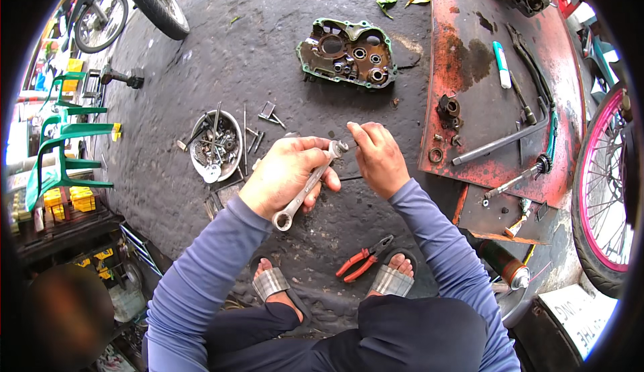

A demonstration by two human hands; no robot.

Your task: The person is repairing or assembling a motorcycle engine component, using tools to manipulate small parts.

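Observation:
My left hand [282,171] is closed around a silver wrench [305,194], which slants across the palm with its ring end down by the wrist. The wrench's upper end, near the thumb and forefinger, faces my right hand [381,161]. Those right fingers are pinched close beside it; what they hold is too small to make out. Below, between my sandalled feet, lie red-handled pliers [361,260]. Beyond my hands a greasy engine casing half [349,55] rests open side up on the ground. Left of my hands stands a bowl [228,176] of bolts and small metal parts.
A rusty red metal sheet [439,43] on the right bears tools, a tube [501,65] and engine parts. Near it are a spray can [503,263] and a pink-rimmed wheel [607,191]. Green chairs [64,150] and a motorcycle wheel [155,3] stand left.

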